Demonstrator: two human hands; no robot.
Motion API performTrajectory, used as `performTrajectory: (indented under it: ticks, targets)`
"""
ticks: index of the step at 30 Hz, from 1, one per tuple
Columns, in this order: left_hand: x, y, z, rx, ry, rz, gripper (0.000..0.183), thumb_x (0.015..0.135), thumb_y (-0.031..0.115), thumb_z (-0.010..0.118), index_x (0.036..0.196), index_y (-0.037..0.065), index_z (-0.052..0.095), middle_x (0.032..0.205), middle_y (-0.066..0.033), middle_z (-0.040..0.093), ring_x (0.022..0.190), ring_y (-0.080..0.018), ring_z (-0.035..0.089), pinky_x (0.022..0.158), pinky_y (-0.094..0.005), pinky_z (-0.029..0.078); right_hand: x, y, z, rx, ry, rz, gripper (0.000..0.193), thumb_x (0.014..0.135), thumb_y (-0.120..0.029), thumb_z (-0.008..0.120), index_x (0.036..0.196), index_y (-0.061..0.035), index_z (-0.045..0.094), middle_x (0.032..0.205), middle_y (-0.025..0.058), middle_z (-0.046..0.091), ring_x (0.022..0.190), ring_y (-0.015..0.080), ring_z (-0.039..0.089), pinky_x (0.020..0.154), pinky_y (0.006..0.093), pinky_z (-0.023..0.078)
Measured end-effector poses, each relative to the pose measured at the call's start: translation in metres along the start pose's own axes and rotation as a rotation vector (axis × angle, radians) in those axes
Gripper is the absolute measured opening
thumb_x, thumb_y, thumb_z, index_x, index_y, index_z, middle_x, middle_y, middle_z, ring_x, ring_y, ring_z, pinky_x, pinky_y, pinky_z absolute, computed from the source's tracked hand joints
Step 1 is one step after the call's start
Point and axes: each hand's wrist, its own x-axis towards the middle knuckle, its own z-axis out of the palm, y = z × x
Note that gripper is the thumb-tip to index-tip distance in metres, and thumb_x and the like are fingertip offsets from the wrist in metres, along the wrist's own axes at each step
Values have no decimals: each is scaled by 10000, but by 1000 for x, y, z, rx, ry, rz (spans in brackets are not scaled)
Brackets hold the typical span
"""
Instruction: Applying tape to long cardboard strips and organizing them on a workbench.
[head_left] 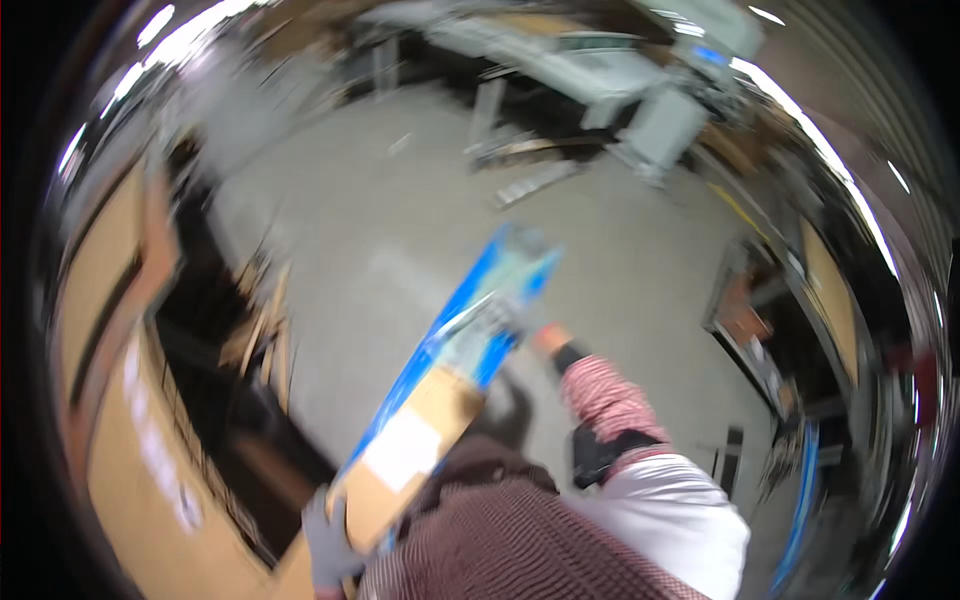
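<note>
A long, narrow cardboard box (453, 400) slants across the middle of the view, its far part covered in blue and clear plastic wrapping (490, 265). A white label (402, 450) sits on its bare brown face. At the near end my left hand (335, 540), in a grey glove, is closed on the box, thumb and fingers at its edges. Farther up, my gloved right hand (512, 318) grips the wrapped part from the right side. Motion blurs its fingers. The box is held above the floor, close to my body.
Left stands a large cardboard-covered stack (150, 470), with wood strips (270, 335) beside it. A pale machine table (560, 70) spans the back, with scraps (540, 183) on the floor before it. A dark-framed cart (745, 320) stands right, near a blue strip (800, 510).
</note>
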Motion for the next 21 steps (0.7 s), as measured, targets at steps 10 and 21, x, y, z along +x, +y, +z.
performTrajectory:
  ticks: [10,21]
  targets:
    - [-11,35,41,-19,49,-465,790,716,387,751,1427,173,482,1456,-253,397,1318,-441,389,1103,-553,298,84,-271,48,158,-741,-214,275,897,-128,568,1143,-73,678,989,93,679,874,175,657,809,291,522]
    - [-39,123,112,-1793,1383,-1321,355,974,183,594,1278,10,529,1115,-55,594,923,-93,579,803,-217,504,-18,-354,280,-179,-1645,-1019,324,909,-328,596,929,-19,689,813,168,665,730,255,606,728,385,490]
